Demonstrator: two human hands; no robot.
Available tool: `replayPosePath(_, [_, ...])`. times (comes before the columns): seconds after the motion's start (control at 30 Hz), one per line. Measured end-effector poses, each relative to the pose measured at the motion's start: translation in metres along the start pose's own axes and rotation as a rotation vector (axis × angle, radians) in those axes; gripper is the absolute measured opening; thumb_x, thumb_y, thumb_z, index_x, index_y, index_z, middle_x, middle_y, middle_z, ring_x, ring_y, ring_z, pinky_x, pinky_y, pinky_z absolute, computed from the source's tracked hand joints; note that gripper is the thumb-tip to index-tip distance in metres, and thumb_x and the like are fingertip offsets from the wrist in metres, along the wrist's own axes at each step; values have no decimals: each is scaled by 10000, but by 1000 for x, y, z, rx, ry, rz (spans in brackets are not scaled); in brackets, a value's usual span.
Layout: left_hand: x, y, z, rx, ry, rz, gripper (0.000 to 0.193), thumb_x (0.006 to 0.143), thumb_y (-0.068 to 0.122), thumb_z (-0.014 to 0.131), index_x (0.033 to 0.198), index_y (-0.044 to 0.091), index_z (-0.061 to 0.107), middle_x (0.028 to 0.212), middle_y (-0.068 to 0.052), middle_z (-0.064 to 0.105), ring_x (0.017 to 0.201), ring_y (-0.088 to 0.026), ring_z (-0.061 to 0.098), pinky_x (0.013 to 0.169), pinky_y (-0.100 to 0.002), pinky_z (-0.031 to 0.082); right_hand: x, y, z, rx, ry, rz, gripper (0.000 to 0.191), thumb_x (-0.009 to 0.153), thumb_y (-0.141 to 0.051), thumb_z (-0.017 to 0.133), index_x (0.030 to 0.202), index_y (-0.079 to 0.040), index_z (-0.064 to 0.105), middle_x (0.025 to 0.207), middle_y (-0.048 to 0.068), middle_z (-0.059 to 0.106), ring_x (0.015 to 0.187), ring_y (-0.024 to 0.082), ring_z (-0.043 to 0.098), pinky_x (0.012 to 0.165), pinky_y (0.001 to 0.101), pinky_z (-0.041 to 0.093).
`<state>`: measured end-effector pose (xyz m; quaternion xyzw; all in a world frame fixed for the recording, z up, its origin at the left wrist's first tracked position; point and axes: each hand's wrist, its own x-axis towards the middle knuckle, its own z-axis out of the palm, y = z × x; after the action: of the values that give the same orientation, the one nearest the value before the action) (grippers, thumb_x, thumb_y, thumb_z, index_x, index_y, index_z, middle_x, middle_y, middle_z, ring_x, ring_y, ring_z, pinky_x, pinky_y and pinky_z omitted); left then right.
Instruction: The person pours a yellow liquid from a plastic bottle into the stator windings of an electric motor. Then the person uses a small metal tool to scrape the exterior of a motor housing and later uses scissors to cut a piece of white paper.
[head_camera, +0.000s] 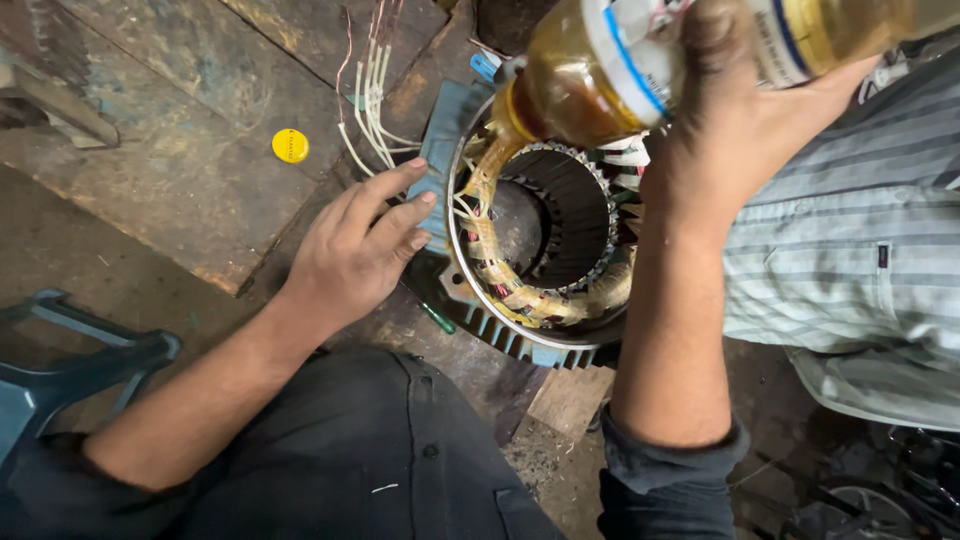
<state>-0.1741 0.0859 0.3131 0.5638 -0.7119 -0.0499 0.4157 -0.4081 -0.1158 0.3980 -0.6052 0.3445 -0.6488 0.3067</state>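
Right hand (745, 120) clamps a tipped amber bottle (600, 75) over the stator (540, 240); left hand (355, 250), fingers seemingly loose, steadies its housing

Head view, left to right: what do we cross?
Blue plastic chair → yellow bottle cap → left hand resting on the motor's blue casing → motor stator with wet copper windings → right hand tipping an amber bottle over it → another person's striped shirt.
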Motion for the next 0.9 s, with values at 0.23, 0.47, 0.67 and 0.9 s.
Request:
replayPosePath(0.23, [-1,0,-2,5,12,10,360,916,123,770,1253,75,652,1455,-80,575,1177,-291,659,986,-417,557,21,20,-13,167,-17,-92,980,947,-294,944,1577,1,255,1486,174,478,1275,249,523,1146,385,438])
replayPosePath(0.47, [0,-2,-2,-2,3,8,356,925,129,774,1254,82,647,1467,-77,573,1174,-289,655,978,-415,556,24,27,-25,202,-18,-83,986,948,-310,945,1581,18,265,1515,182,492,1317,264,534,1179,393,438])
replayPosePath(0.67, [0,-4,-1,-13,-8,6,367,920,128,765,1263,77,646,1465,-90,569,1189,-302,651,973,-425,549,25,29,-24,140,-3,-104,958,988,-279,947,1589,38,271,1479,183,489,1325,256,522,1188,369,410])
replayPosePath(0.9, [-2,-10,-1,-5,3,18,363,937,131,769,1273,86,640,1468,-87,562,1199,-309,645,1006,-431,550,30,25,-28,152,27,-121,977,994,-268,946,1603,11,234,1543,168,474,1321,258,521,1163,374,410])
